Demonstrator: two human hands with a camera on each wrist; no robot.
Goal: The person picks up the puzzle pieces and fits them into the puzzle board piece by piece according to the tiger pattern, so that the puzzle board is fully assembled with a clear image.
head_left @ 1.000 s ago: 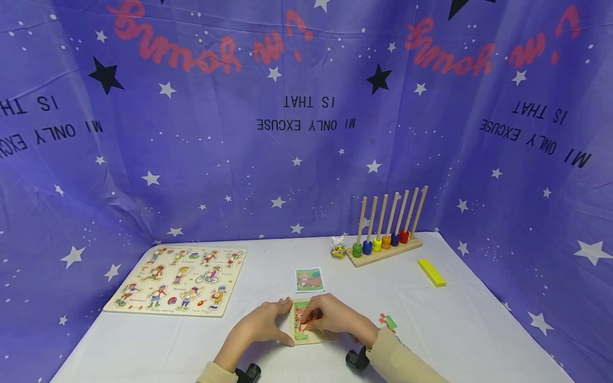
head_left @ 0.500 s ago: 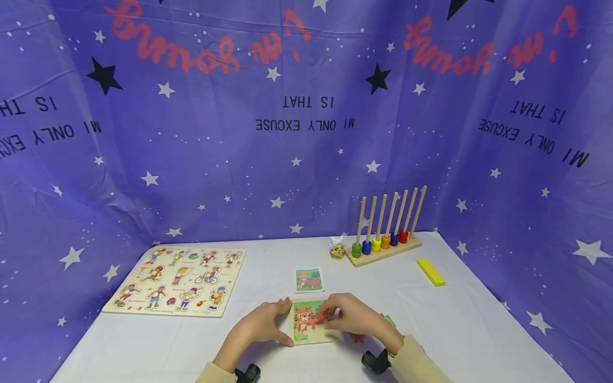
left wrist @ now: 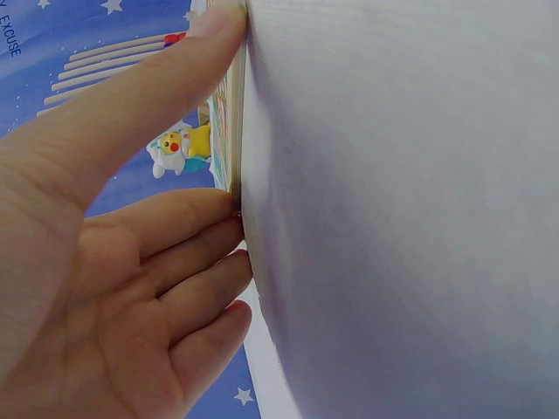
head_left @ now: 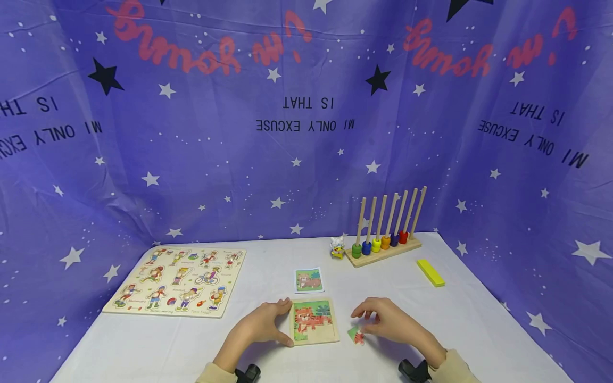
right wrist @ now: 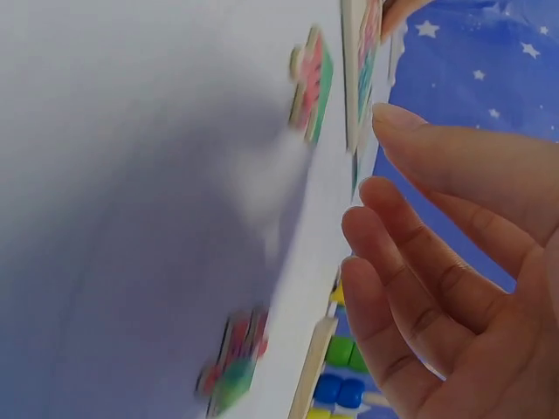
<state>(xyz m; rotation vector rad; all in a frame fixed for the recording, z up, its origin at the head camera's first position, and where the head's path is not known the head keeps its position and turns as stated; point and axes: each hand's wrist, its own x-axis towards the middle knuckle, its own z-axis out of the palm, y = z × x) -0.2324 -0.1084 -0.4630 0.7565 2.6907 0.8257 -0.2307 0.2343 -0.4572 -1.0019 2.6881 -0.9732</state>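
Observation:
A small wooden jigsaw board with a red tiger picture lies flat on the table. Bare wood shows at its lower right. My left hand touches the board's left edge, its thumb at the near corner and fingertips towards the far one; in the left wrist view the fingers look nearly straight. Right of the board hovers my right hand, fingers loosely bent around nothing. Beside its thumb lies a green and red puzzle piece. Another puzzle piece shows in the right wrist view; the hand hides it in the head view.
A tiger picture card lies just beyond the board. At left is a large peg puzzle. A toy figure, a bead-peg stand and a yellow block stand at the back right. A purple starry curtain surrounds the table.
My right hand has let go of a piece on the board and moved right to the loose pieces. More tiger picture, with green above, now shows on the board. The left hand has stayed put.

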